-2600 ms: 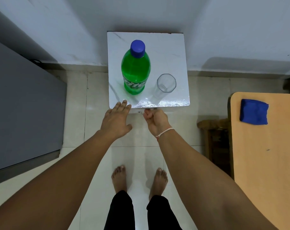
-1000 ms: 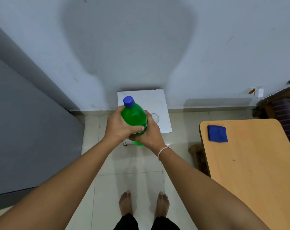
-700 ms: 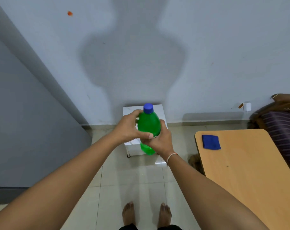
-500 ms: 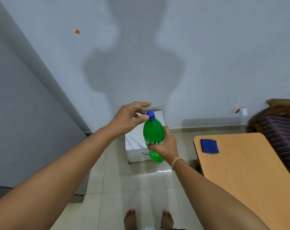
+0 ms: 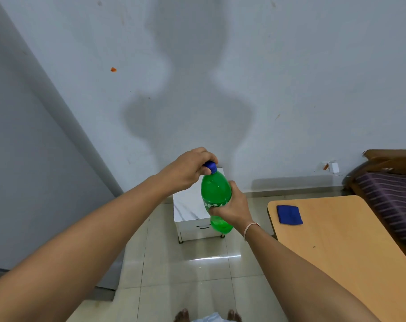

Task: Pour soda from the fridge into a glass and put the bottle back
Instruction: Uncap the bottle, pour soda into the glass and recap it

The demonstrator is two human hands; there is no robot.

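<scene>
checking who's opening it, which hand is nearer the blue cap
Left. The left hand grips the blue cap itself; the right hand holds the green soda bottle lower down, around its label.

White lettering on the green bottle (image 5: 215, 194) label is partly covered and unreadable.

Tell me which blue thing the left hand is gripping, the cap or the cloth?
The cap: the left hand grips it atop the bottle. The cloth lies untouched on the wooden table.
</scene>
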